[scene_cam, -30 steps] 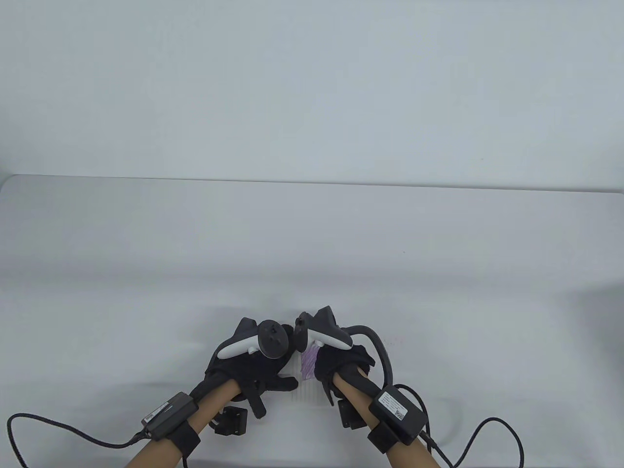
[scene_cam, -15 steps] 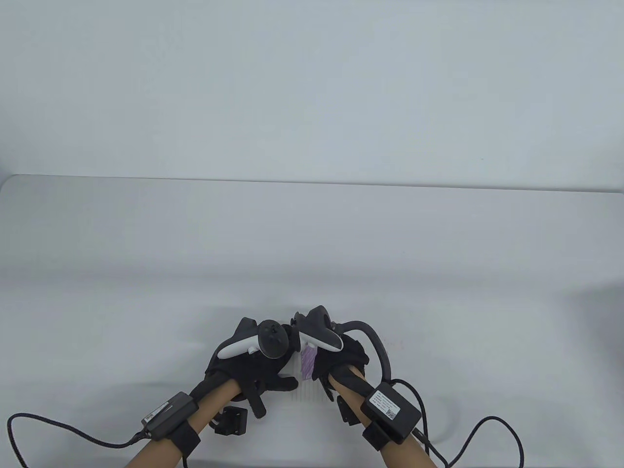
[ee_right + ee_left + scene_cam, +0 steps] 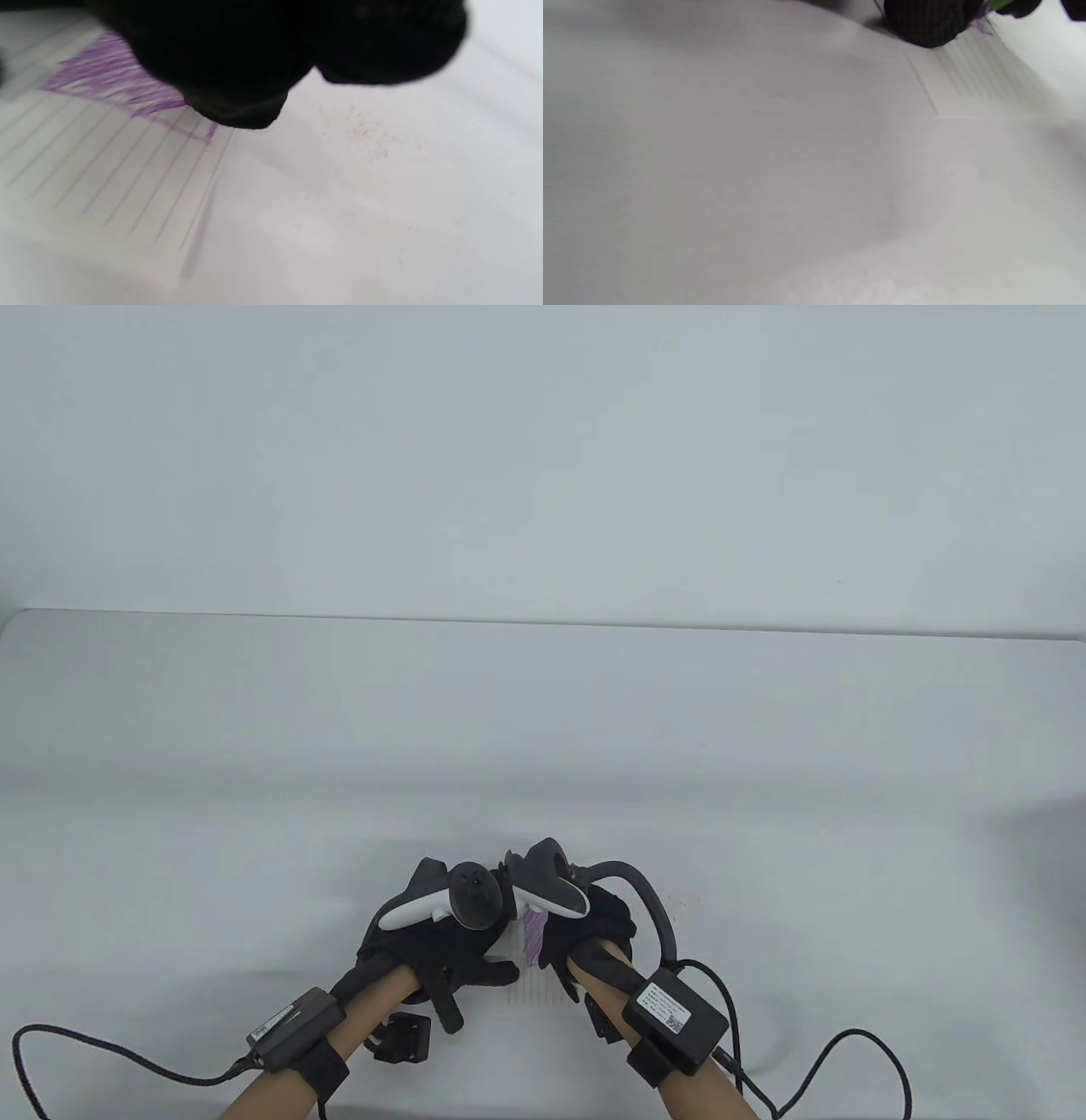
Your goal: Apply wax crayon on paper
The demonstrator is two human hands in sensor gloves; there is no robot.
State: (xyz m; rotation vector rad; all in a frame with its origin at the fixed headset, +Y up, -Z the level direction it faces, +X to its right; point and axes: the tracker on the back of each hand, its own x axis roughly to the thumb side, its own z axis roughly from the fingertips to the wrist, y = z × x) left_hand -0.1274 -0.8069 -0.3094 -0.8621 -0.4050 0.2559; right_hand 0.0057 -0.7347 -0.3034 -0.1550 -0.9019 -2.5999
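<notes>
A small lined paper point(image 3: 539, 986) lies on the white table near the front edge, between my hands. A purple crayon patch point(image 3: 534, 939) covers its far part; the right wrist view shows the patch point(image 3: 106, 76) inside a thin purple outline on the lined sheet point(image 3: 106, 178). My left hand point(image 3: 471, 971) rests flat on the paper's left side, fingers spread. My right hand point(image 3: 567, 948) is curled over the patch, fingers point(image 3: 237, 63) down at the paper. The crayon is hidden, except perhaps for a green sliver point(image 3: 999, 4) in the left wrist view, above the paper point(image 3: 975, 80).
Black cables point(image 3: 848, 1052) trail from both wrists along the front edge. Faint speckles point(image 3: 679, 903) mark the table right of the paper and also show in the right wrist view point(image 3: 369, 131). The table's far edge point(image 3: 543, 623) meets a plain wall.
My right hand and forearm have shifted a little to the left over the purple patch. My left hand and the paper have stayed put.
</notes>
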